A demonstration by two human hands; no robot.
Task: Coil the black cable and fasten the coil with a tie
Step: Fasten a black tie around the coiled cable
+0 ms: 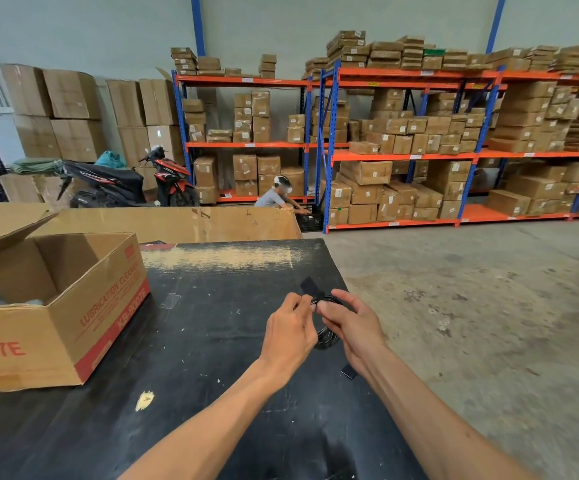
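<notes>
Both bare hands are up over the scuffed black tabletop [211, 341], close together, working on a small coil of thin black cable [327, 336]. The left hand [289, 336] is curled, thumb and forefinger pinched at the coil's top edge. The right hand [353, 327] grips the same spot from the 3 o'clock side, thumb pressed in, the other fingers loosely spread and bent rather than clenched. The coil hangs between the two palms, its lower loops showing at 6 o'clock of the pinch. A flat black strap-like tie [310, 285] sticks up from the pinch toward 11 o'clock; whether it is already wrapped round the coil I cannot tell. A small dark rectangular piece [349, 371] lies on the table under the right wrist. At 9 o'clock of the hands sits an open brown cardboard box with red lettering [73, 306].
</notes>
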